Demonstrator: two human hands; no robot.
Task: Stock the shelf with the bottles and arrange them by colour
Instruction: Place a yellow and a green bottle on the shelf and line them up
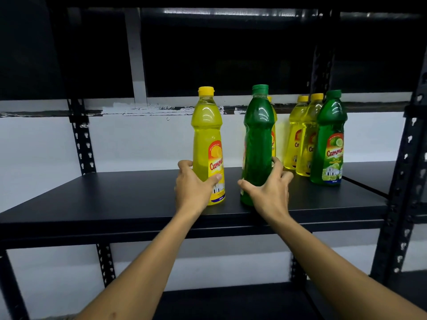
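The person's left hand (193, 184) is wrapped around the lower body of a yellow bottle (208, 146), thumb across its label, and the right hand (269, 185) cups the base of a green bottle (257, 144) with fingers spread around it; whether that grip is firm or just loosening cannot be told. Both bottles stand upright near the front edge of the black shelf (115, 199). Further back on the right stand 2 yellow bottles (302, 135) just beside another green bottle (331, 139), and 1 more yellow one is mostly hidden behind the held green bottle. The step appears to be sorting by colour. To do it well, each bottle is best slid or lifted low by its body, kept upright, the yellow set beside the yellow group and the green next to the green one, without knocking the standing bottles, which look light and easy to topple.
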